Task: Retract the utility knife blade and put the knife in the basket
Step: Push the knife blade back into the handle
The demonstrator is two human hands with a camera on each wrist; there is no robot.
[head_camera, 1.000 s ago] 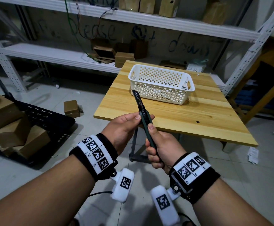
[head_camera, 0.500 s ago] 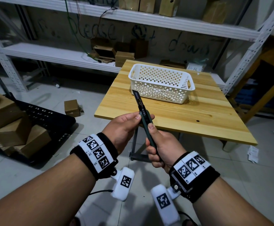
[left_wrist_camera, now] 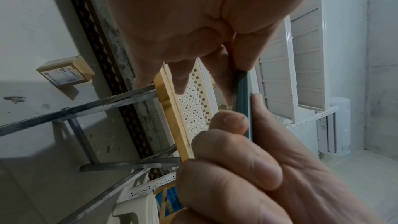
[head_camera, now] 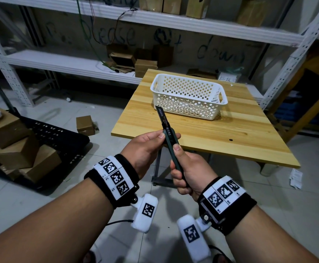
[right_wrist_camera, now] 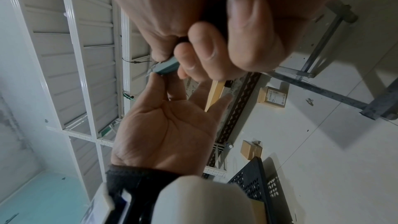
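Note:
A dark green utility knife point(head_camera: 171, 141) points up and away from me, its black blade point(head_camera: 161, 115) still out of the handle. My right hand point(head_camera: 188, 168) grips the handle, thumb on top near the slider. My left hand point(head_camera: 149, 147) pinches the handle's front end between thumb and fingertips. The knife's green body point(left_wrist_camera: 243, 101) shows between both hands in the left wrist view, and its front end point(right_wrist_camera: 167, 68) shows in the right wrist view. The white perforated basket point(head_camera: 190, 96) stands on the wooden table point(head_camera: 221, 137), just beyond the blade tip.
Metal shelving point(head_camera: 155, 21) with cardboard boxes runs behind the table. On the floor at left lie a black perforated panel point(head_camera: 56, 133), stacked cardboard boxes point(head_camera: 12, 141) and a small box point(head_camera: 85, 125). Paper scraps point(head_camera: 295, 178) lie at right.
Hands and knife hold almost the same pose. The blade's length outside the handle looks unchanged.

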